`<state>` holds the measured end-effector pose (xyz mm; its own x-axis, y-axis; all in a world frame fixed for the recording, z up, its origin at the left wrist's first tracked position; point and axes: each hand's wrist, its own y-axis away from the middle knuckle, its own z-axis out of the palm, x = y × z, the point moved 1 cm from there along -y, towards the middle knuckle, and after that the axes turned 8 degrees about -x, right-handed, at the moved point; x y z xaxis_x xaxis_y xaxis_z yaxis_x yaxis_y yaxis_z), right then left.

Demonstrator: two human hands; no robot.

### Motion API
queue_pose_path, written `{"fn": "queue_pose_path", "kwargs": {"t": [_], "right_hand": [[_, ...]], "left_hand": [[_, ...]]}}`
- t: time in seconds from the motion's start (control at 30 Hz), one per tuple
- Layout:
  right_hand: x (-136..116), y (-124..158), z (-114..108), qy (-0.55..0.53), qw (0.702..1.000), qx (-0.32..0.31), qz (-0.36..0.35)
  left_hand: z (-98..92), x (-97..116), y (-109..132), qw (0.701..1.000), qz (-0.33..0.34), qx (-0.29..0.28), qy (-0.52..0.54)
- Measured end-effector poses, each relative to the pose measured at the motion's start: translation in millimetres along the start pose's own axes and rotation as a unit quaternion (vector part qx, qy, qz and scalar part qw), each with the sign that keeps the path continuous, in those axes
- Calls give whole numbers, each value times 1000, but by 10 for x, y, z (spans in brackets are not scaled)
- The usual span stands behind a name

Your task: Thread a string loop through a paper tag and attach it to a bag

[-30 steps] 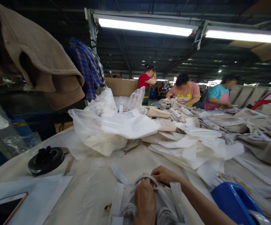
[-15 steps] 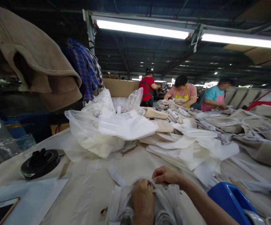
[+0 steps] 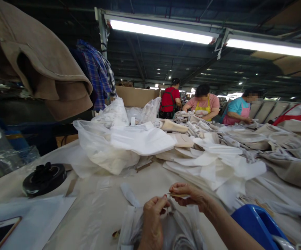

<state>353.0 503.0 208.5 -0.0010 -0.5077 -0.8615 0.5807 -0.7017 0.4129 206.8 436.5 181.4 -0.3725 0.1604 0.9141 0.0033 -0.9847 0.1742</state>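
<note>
At the bottom centre, a bundle wrapped in clear plastic (image 3: 181, 225) lies on the pale table. Above its left side is my left hand (image 3: 154, 217), thumb and fingers pinched together on something too small to make out, perhaps a thin cord end. My right hand (image 3: 186, 196) reaches in from the right, its fingers closed on a small flat tan piece (image 3: 179, 195). The fingertips of both hands are close together over the bundle's far edge. A narrow whitish strip (image 3: 129, 195) lies just beyond my left hand.
White sheets (image 3: 142, 139) and plastic bags (image 3: 106, 152) are piled ahead. A blue tape dispenser (image 3: 259, 225) stands right, a black round object (image 3: 44, 178) left, a phone (image 3: 0, 232) on paper at lower left. Several people work behind the piles; tan fabric (image 3: 43, 66) hangs upper left.
My left hand has lifted out of the bundle's top and turned, now pinching above it. The tan piece now shows in my right hand. The person in red in the background has turned away.
</note>
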Motion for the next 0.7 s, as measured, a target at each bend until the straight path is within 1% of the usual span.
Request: {"fn": "queue_pose_path", "kwargs": {"t": [0.07, 0.13, 0.27, 0.37, 0.47, 0.57, 0.7], "right_hand": [[-2, 2, 3, -22, 1000, 2, -4], [0, 15, 14, -42, 999, -10, -10], [17, 70, 62, -48, 997, -47, -47], [50, 70, 99, 7, 996, -36, -77], [85, 9, 118, 90, 990, 13, -111], [103, -55, 113, 162, 975, 54, -143], [83, -102, 105, 239, 951, 61, -187]], "left_hand": [[4, 33, 29, 997, 4, -9, 76], [10, 65, 48, 991, 3, -8, 137], [20, 99, 53, 976, 0, 19, 215], [39, 121, 44, 973, -4, 32, 231], [62, 144, 44, 972, 3, 35, 232], [66, 134, 52, 974, 22, 42, 223], [24, 65, 30, 972, 32, 73, 223]]}}
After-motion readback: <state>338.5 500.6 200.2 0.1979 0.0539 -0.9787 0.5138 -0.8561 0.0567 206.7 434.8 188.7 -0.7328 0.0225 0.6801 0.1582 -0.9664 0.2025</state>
